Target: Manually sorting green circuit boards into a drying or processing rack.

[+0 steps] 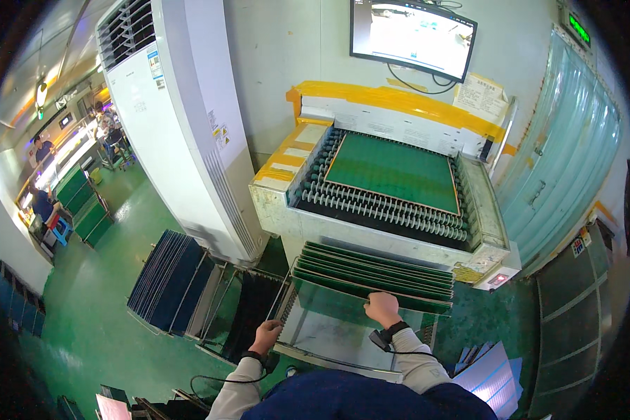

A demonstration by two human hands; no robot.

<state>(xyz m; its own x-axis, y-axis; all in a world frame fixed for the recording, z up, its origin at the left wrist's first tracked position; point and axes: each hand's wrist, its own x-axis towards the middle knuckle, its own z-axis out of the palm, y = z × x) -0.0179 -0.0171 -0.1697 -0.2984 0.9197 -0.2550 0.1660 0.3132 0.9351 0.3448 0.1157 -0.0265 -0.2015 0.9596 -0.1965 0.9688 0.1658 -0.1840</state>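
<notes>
Before me stands a metal rack (341, 358) with toothed side rails and several upright green panels (374, 269) in its far part. My left hand (264, 337) is closed around the rack's left rail, with its fingertips partly hidden. My right hand (383, 309) makes a fist at the edge of the nearest green panel; whatever its curled fingers hold is hidden. Beyond the rack, a roller conveyor machine (381, 241) carries a large flat green panel (392, 171) on its rollers. Both of my wrists wear dark bands with cables.
Left of my rack are another metal rack (220, 308) and a stack of dark blue panels (171, 280). A tall white air conditioner (182, 119) stands behind them. Loose shiny sheets (493, 381) lie at lower right. A screen (413, 35) hangs above the machine. People work far left.
</notes>
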